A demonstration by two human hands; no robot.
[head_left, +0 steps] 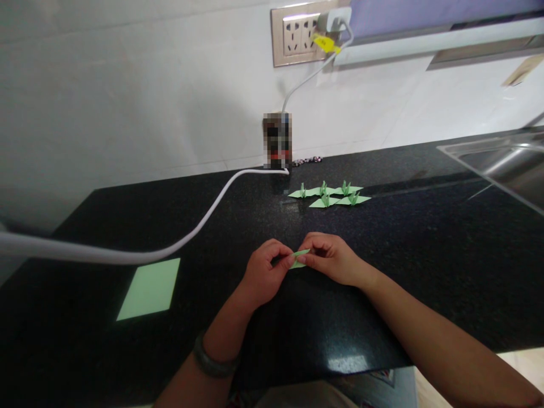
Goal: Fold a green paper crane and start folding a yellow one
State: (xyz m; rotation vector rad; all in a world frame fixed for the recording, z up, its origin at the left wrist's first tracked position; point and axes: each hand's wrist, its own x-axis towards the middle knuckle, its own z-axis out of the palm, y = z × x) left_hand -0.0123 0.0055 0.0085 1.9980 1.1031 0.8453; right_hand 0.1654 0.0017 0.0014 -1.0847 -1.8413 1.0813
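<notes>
Both my hands meet over the near middle of the black desk (382, 272), pinching one small folded piece of green paper (300, 258) between them. My left hand (264, 273) grips its left end between thumb and curled fingers; my right hand (329, 258) nips the right end with its fingertips. The paper sits just above the desk, mostly hidden by my fingers. A dark band (212, 362) circles my left wrist.

Beyond my hands, well apart, four finished green paper cranes (329, 194) stand close together in a cluster. To my left lies a flat square sheet of green paper (149, 288). A thick white cable (170, 246) sweeps across the desk between the sheet and the cranes, running to a small blurred device (277, 140) by the wall; a thinner cord climbs to the wall socket (297, 37). At far right, the steel sink (505, 164) is set in the desk; I cannot see anything in it.
</notes>
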